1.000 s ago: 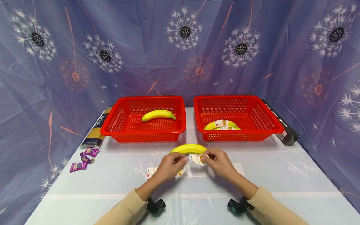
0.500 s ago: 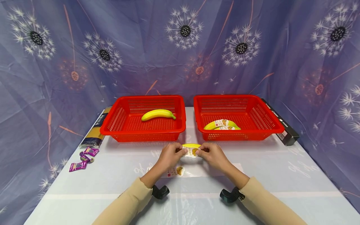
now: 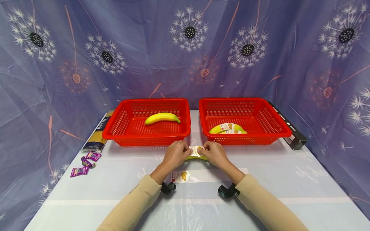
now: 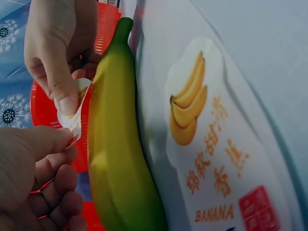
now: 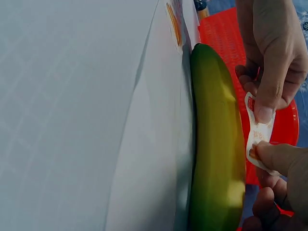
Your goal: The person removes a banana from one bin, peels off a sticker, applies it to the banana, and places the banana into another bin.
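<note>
My left hand and right hand pinch the two ends of a white banana sticker between thumb and fingers. Below it on the table lies a yellow banana with green ends, partly covered by the sticker in the head view. The right wrist view shows a narrow gap between the sticker and the banana. In the left wrist view the sticker's edge is beside the banana; I cannot tell whether they touch. On the table nearer me lies a sticker strip with a banana label.
A red basket at back left holds a plain banana. Another red basket at back right holds two labelled bananas. Purple-wrapped candies and a packet lie left; a black box lies right.
Both hands have moved forward and closer together. The left hand, apart from the sticker at first, has taken its other end. The sticker has moved from in front of the banana to over it.
</note>
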`<state>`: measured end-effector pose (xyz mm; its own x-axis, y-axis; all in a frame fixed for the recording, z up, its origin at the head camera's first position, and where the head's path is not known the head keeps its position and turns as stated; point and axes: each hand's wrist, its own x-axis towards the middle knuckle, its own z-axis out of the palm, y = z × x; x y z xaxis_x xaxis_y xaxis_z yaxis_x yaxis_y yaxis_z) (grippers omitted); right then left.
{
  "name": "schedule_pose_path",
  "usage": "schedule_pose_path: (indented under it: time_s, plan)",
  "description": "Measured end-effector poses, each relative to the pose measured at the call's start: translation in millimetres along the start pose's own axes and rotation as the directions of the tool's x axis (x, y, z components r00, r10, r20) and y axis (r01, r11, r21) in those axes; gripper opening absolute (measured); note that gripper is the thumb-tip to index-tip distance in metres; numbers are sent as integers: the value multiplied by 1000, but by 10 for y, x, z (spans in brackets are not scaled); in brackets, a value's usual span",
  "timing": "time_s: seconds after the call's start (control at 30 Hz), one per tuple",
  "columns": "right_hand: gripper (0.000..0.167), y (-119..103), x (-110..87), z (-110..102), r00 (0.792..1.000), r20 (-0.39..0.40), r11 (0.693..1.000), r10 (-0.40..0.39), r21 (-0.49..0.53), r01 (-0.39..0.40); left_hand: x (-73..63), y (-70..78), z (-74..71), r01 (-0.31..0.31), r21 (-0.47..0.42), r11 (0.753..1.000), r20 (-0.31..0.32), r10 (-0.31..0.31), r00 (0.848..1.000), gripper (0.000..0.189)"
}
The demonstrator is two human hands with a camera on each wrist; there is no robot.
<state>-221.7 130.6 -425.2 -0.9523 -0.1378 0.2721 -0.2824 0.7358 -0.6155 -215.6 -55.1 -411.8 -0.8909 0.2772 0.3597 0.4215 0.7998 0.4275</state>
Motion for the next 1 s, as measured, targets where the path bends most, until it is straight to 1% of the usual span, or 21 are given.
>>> schedule_pose_path:
  time_s: [0.13,0.27,0.47,0.57,0.63,0.7,0.8,0.9,1.0]
  plan:
    - [24,-32,15,29,1000,-17,999,-14,-47,13,4,-10,32,-34,75,997,-35,37,999,21]
    - [25,-41,18,62,999,-31,995,-28,-97,25,8,-18,60,-56,115,992,-53,63,997,20]
    - [24,-33,7,117,989,-85,976,-121,-193,102,17,-42,120,-81,183,980,-56,93,994,25]
    - [23,-31,0,132,984,-101,969,-146,-216,122,15,-52,127,-87,200,976,-64,102,993,25]
    - [24,-29,-5,135,984,-101,969,-144,-218,119,11,-60,120,-75,185,980,-56,86,995,23]
    - [23,-27,-11,133,987,-97,972,-130,-210,107,5,-70,102,-46,141,989,-29,51,998,20]
    - [21,-16,-21,121,993,-88,981,-83,-184,66,-1,-91,62,2,66,998,41,-4,999,21]
    - [26,9,-40,102,998,-65,988,-24,-151,14,0,-114,18,33,7,999,125,-34,992,22]
    - [27,40,-61,65,1000,-26,992,4,-129,-7,5,-125,-24,55,-20,998,197,-49,979,25]
